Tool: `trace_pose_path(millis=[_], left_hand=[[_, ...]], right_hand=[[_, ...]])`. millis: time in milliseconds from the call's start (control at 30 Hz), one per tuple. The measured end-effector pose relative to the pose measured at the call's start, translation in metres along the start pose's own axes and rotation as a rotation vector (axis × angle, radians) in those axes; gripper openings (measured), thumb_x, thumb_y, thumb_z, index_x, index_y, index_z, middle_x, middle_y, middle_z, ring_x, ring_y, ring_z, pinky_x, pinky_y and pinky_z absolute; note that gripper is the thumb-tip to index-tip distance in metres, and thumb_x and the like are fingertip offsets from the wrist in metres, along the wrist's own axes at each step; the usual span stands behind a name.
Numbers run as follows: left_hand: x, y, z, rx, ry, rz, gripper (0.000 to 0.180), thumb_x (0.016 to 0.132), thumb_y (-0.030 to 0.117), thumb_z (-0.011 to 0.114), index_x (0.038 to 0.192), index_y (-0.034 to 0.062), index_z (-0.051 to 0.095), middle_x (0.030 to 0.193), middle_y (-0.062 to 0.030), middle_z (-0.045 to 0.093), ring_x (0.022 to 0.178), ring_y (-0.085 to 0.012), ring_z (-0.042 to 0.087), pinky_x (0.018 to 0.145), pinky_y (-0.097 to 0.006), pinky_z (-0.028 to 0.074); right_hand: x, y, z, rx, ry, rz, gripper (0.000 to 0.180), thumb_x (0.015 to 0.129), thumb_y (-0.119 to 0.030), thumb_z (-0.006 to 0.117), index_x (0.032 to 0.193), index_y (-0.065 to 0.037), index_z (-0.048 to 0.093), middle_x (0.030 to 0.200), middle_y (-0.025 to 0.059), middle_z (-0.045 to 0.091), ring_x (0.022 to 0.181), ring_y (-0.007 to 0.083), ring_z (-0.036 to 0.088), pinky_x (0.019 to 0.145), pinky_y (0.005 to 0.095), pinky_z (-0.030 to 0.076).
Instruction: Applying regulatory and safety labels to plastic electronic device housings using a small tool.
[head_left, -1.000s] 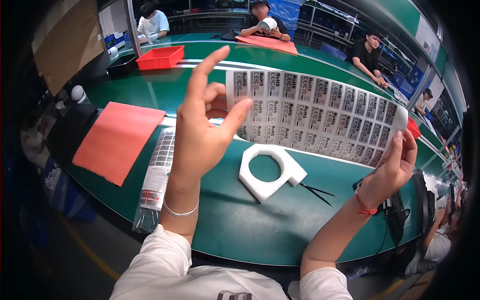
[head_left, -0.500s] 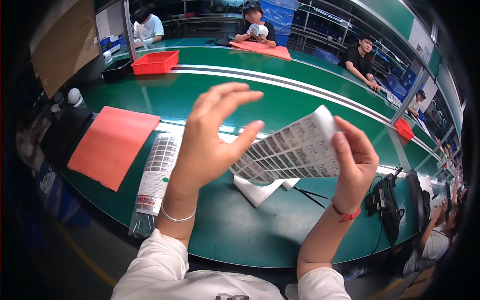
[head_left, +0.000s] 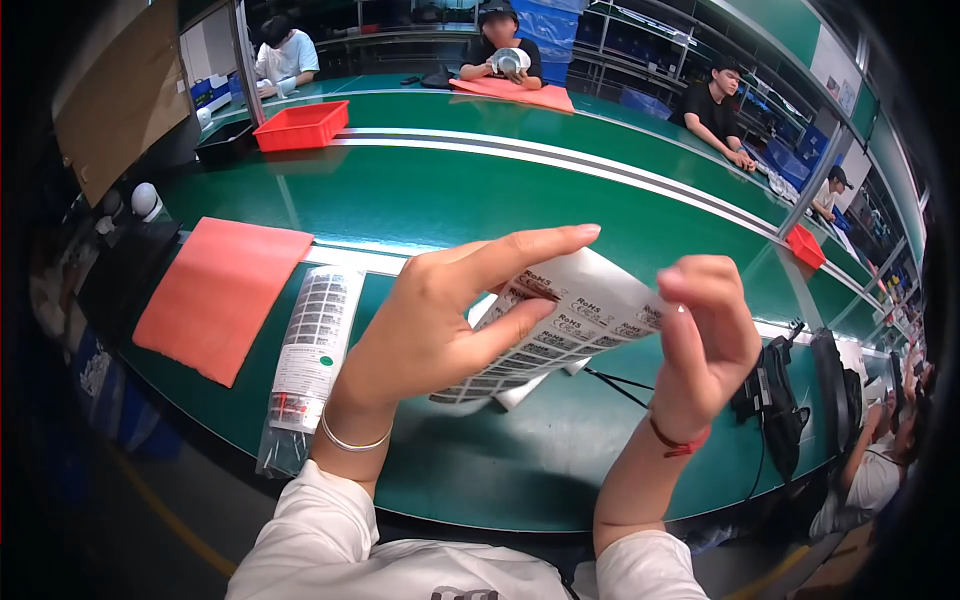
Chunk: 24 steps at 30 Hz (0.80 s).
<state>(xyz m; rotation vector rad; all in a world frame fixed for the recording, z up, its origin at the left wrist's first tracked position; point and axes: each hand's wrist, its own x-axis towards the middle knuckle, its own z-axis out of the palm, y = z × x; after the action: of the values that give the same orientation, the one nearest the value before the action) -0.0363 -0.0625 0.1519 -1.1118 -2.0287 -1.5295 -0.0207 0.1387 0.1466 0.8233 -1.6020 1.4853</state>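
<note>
White, grey-printed paper label sheet [head_left: 590,322] slants lengthwise down-left, grasped by your left hand [head_left: 425,320]. Whether your right hand [head_left: 710,345], at its right corner, pinches it cannot be told.

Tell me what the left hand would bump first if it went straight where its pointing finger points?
Probably the sticker sheet, right by the left hand. Past it, the right hand looks next in line, though depth is unclear and the left might slip just above it.
</note>
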Motion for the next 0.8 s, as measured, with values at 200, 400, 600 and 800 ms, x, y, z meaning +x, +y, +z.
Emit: trace_pose_path(millis=[200, 400, 600, 800], left_hand=[[-0.001, 0.008, -0.009, 0.107, -0.040, -0.017, 0.051, 0.072, -0.006, 0.068, 0.121, 0.0057, 0.060, 0.109, -0.0129, 0.066, 0.088, -0.0173, 0.064, 0.076, -0.027, 0.050], [0.000, 0.008, -0.003, 0.083, 0.080, 0.061, 0.044, 0.075, -0.002, 0.068, 0.118, 0.0074, 0.063, 0.104, -0.0136, 0.067, 0.083, -0.0199, 0.067, 0.073, -0.028, 0.053], [-0.004, 0.007, -0.005, 0.210, 0.113, 0.154, 0.046, 0.072, -0.007, 0.069, 0.115, 0.0064, 0.064, 0.091, -0.0139, 0.067, 0.072, -0.0202, 0.065, 0.066, -0.029, 0.052], [0.000, 0.008, -0.004, 0.221, 0.093, 0.157, 0.042, 0.071, -0.007, 0.069, 0.111, 0.0050, 0.066, 0.090, -0.0124, 0.067, 0.077, -0.0212, 0.064, 0.066, -0.028, 0.052]], right_hand=[[0.006, -0.004, -0.020, 0.151, -0.286, -0.168, 0.050, 0.060, -0.042, 0.074, 0.085, 0.001, 0.070, 0.076, 0.0086, 0.062, 0.067, 0.0189, 0.055, 0.061, 0.0279, 0.041], [0.009, -0.015, -0.011, -0.260, -0.250, -0.138, 0.041, 0.052, -0.011, 0.081, 0.091, -0.004, 0.071, 0.088, 0.0102, 0.062, 0.074, 0.0193, 0.061, 0.062, 0.0285, 0.048], [0.004, -0.015, 0.001, -0.317, -0.266, -0.108, 0.043, 0.057, -0.009, 0.082, 0.098, -0.007, 0.070, 0.097, 0.0090, 0.062, 0.085, 0.0220, 0.061, 0.068, 0.0303, 0.052], [0.003, -0.014, 0.006, -0.353, -0.288, -0.087, 0.041, 0.060, -0.004, 0.079, 0.101, -0.006, 0.068, 0.098, 0.0098, 0.064, 0.085, 0.0235, 0.061, 0.071, 0.0314, 0.052]])
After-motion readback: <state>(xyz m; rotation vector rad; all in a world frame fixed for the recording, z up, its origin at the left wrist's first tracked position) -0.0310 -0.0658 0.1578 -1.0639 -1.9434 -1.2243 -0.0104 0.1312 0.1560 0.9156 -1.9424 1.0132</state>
